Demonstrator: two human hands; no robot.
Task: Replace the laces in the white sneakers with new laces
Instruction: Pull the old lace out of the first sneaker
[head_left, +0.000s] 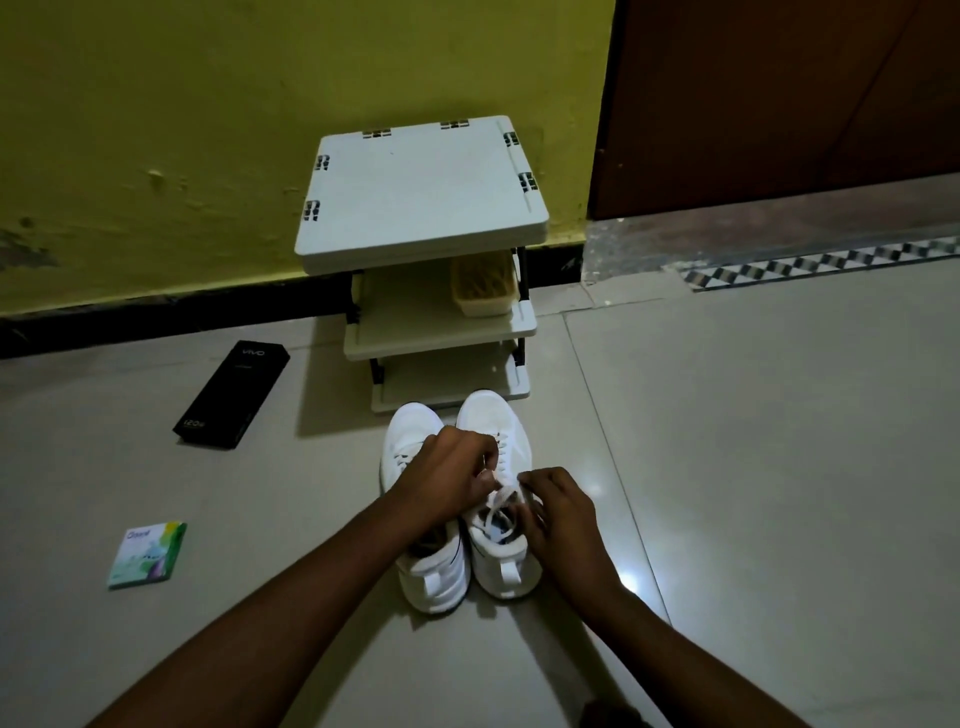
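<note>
Two white sneakers stand side by side on the floor, toes pointing away from me. The left sneaker (415, 577) is partly covered by my left forearm. Over the right sneaker (496, 421) both hands work at its white lace (500, 500). My left hand (447, 475) reaches across and pinches the lace near the upper eyelets. My right hand (563, 512) pinches the lace on the shoe's right side. A loop of lace lies over the shoe's opening.
A white plastic shelf rack (423, 208) stands just beyond the sneakers against the yellow wall, with a small basket (485, 288) on its middle shelf. A black box (232, 394) and a small white-green box (148, 555) lie on the tiled floor to the left. A brown door (779, 104) is at right.
</note>
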